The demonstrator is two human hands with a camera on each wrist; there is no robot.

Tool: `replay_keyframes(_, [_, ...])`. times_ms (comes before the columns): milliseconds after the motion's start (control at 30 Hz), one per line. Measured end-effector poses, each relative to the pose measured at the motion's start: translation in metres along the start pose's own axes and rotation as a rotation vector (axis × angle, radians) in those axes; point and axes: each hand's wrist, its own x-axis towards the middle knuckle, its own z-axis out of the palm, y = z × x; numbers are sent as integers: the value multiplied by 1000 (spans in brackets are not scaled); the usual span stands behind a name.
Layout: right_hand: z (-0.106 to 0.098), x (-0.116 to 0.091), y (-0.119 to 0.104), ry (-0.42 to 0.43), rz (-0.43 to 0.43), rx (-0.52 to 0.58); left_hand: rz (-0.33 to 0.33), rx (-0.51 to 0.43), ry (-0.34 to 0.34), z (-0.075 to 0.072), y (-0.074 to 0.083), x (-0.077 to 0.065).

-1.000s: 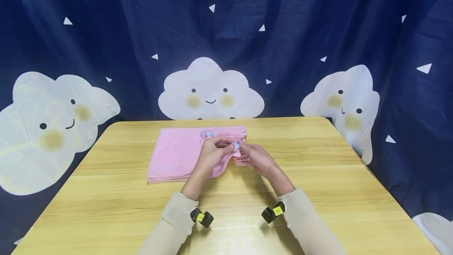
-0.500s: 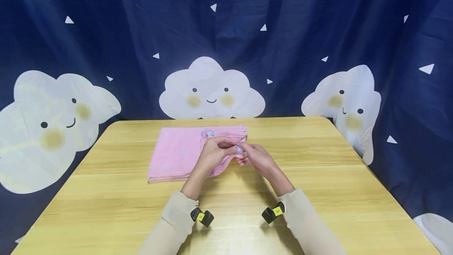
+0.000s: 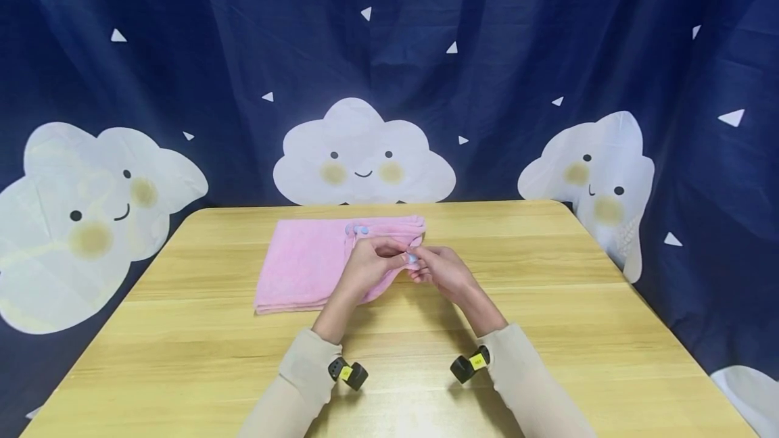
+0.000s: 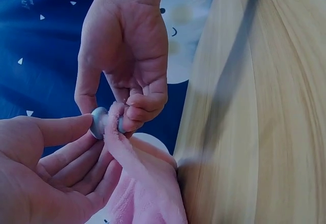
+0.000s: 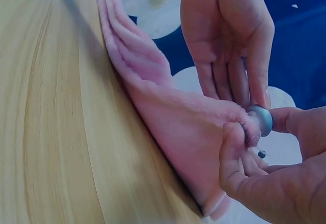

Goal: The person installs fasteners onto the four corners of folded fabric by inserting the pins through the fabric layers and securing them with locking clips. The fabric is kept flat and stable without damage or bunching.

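A folded pink fleece cloth (image 3: pixel 302 262) lies on the table, its near right corner lifted. At that corner sits a small round light-blue clip (image 5: pixel 261 120) with a paler middle part, the cloth edge bunched in it. My left hand (image 3: pixel 367 262) pinches the clip, the thumb on its blue disc (image 4: pixel 99 123). My right hand (image 3: pixel 447 274) pinches the clip and cloth edge from the other side, its fingertips curled over the edge. Another light-blue clip (image 3: pixel 362 230) rests at the cloth's upper part, beyond my left hand. Fingers partly hide the held clip.
The light wooden table (image 3: pixel 201 363) extends around the cloth on all sides. Behind it hangs a dark blue curtain (image 3: pixel 414 80) with smiling clouds and white triangles. Each wrist carries a small black camera (image 3: pixel 348 374).
The held clip and cloth corner have shifted slightly down and right, and my right fingers have come closer over the clip. The rest of the cloth stays in place.
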Motion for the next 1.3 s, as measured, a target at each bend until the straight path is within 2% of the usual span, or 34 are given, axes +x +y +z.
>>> replay_keyframes(133, [0, 0, 0, -16, 1, -12, -20, -5, -1, -1, 0, 0])
replay_keyframes(300, [-1, 0, 1, 2, 27, -67, -35, 37, -13, 0, 2, -2])
replay_keyframes(400, [-3, -1, 0, 18, 38, -164, -51, 123, -34, 2, 3, -3])
replay_keyframes(533, [-8, -2, -1, 4, 54, -369, -55, 248, -82, 8, 3, -5])
replay_keyframes(633, [-12, -3, -2, 10, 37, -520, -51, 308, -108, 15, 2, -6])
replay_keyframes(733, [-14, -5, -4, 60, -1, -614, -35, 364, -116, 21, -1, -7])
replay_keyframes(867, [-13, -5, -7, 106, -20, -639, -13, 435, -126, 28, -8, -8])
replay_keyframes(1133, [-11, -4, -9, 124, -21, -597, -9, 509, -152, 34, -14, -8])
replay_keyframes(1300, [-10, -5, -8, 104, -31, -588, 5, 540, -179, 36, -15, -9])
